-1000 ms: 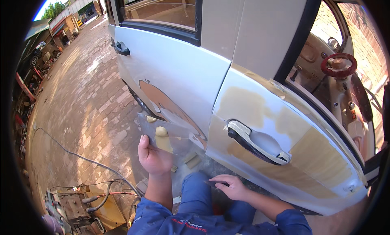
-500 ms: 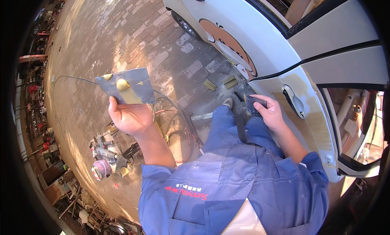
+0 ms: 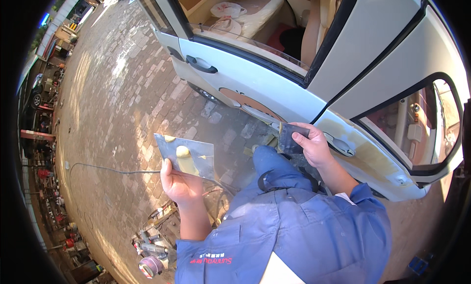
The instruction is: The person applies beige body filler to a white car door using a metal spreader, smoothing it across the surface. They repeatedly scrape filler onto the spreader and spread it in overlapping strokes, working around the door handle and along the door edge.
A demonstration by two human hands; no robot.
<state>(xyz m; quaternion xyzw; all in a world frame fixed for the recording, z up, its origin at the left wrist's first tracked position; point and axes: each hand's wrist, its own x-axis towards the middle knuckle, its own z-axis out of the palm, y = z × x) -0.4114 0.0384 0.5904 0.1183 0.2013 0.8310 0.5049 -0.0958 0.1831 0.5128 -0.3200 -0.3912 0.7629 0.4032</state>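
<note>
My left hand (image 3: 182, 186) grips the lower edge of a grey mixing plate (image 3: 202, 159), thumb at its left side. On the plate sits a lump of yellowish putty (image 3: 182, 152) with a smear below it, and a smaller dab lies at the top edge. In my right hand (image 3: 314, 145) is a dark rectangular putty spreader (image 3: 290, 139), pinched between thumb and fingers, with a yellowish left edge. Close to that hand is the white car's side, where a yellow-brown filled patch (image 3: 370, 155) surrounds the door handle (image 3: 339, 144).
The car door (image 3: 255, 95) with its open window stretches along the right. Power tools and a purple-pink roll (image 3: 150, 267) lie on the brick paving (image 3: 113, 122) at lower left. A hose (image 3: 122, 172) runs across the ground. Shelves of clutter line the far left.
My view has tilted up toward the car's windows. The plate now appears lower and nearer the spreader. My right hand has come up with the spreader, away from my legs.
</note>
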